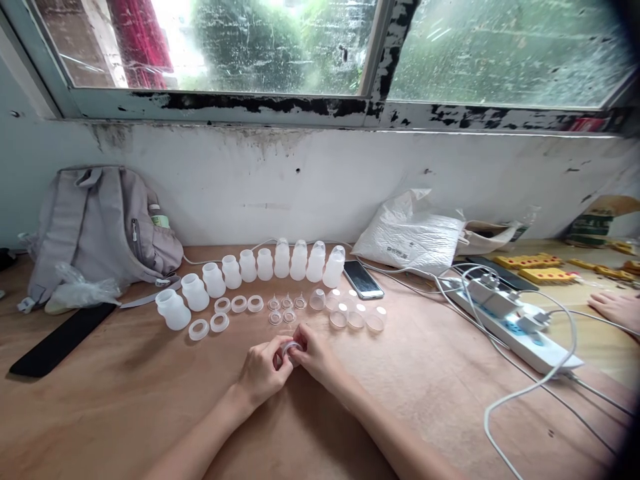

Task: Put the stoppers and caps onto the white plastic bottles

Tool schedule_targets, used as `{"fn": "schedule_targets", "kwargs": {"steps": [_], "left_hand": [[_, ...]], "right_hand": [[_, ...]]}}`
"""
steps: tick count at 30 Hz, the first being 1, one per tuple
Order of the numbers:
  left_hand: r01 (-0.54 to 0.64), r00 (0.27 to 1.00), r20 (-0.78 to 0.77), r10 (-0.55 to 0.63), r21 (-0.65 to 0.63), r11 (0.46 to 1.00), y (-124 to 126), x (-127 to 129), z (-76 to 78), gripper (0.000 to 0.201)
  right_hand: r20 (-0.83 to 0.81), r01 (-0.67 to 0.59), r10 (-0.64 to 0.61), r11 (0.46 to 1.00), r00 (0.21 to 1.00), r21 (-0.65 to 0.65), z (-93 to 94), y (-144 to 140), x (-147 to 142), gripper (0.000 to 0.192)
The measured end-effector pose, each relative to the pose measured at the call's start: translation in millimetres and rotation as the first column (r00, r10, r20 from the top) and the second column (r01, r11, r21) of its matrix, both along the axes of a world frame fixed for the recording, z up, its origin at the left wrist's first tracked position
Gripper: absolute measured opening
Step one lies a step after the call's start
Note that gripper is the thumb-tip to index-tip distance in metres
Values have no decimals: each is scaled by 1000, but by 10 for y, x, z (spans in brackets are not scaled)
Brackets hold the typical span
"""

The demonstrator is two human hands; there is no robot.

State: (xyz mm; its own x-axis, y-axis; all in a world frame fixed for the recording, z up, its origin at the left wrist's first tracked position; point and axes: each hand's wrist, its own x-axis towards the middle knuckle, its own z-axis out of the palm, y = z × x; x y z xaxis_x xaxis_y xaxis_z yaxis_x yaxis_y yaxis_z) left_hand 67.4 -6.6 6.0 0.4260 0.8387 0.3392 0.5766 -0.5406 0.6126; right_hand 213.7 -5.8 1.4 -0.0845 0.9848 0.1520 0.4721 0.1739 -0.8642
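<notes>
The head camera looked down on a wooden table [125, 393] set against a stained white wall under a window [320, 47]. Near the middle of the table, the person's left hand [263, 370] and right hand [315, 357] met, fingertips pinching a small translucent ring [291, 347] between them, just above the tabletop. Both hands were closed around the ring, knuckles bent, forearms reaching in from the lower edge.

Just beyond the hands stood a curved row of translucent white bottles [250, 273], running from the left toward the middle. In front of the row lay several loose white rings [220, 317], a few small clear nipples [286, 308] and some clear caps [356, 313]. A smartphone [363, 279] lay face up just right of the bottles.

At the far left, a grey backpack [100, 227] leaned on the wall, with a flat black strip [63, 339] lying in front of it. To the right sat a white plastic bag [410, 233], a white power strip [515, 320] with tangled white cables, and yellow blocks [540, 267]. Another person's hand [617, 308] rested flat on the table at the right edge.
</notes>
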Motion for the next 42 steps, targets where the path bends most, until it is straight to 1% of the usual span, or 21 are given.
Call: {"fn": "schedule_targets", "kwargs": {"steps": [8,14,18,21,24,26,28,29,31,32,34,37,39,41,42], "left_hand": [[-29,998,-55,31,32,999,-20,8,-13,26],[-22,995,-91,29,85,996,-28,13,-55,24],[-40,992,-112,49,89,995,-13,21,-44,22],[-50,995,-88,55,61,997,-7,20,-25,23],[-74,997,-23,74,12,997,22,-5,-9,25],[-109,990,80,114,-72,991,64,-32,0,24],[-106,959,234,159,-225,969,116,-54,5,22],[-70,933,315,174,-316,946,142,-60,5,22],[55,869,456,191,-473,879,183,-60,-1,24],[120,841,506,193,-523,844,196,-55,-5,24],[215,804,565,187,-569,793,207,-44,-13,25],[321,779,609,148,-591,740,198,-43,-14,26],[377,763,633,129,-599,707,187,-56,-2,31],[383,775,621,115,-607,697,175,-70,17,40],[367,796,598,99,-606,706,170,-74,28,44]], "right_hand": [[82,25,-23,999,996,-27,68,-24,-16,12],[91,37,-35,999,995,-23,45,3,-6,13],[43,21,-21,1000,999,-9,63,-15,-8,12],[-15,-6,6,1000,1000,14,91,-38,-10,8],[-111,-59,58,998,992,-2,104,-47,2,6],[-211,-109,94,992,973,-61,98,-42,18,15],[-291,-127,90,985,952,-113,83,-33,38,25],[-305,-116,75,986,949,-119,75,-29,46,28],[-283,-85,57,992,958,-90,68,-28,53,29],[-257,-85,65,994,964,-68,72,-32,52,28],[-211,-116,106,992,972,-38,98,-49,38,27],[-194,-187,180,982,964,-19,161,-89,8,29],[-180,-201,199,980,963,6,193,-112,-5,25],[-134,-183,188,982,973,51,205,-130,-11,21],[-101,-173,180,982,978,76,203,-136,-13,19]]}}
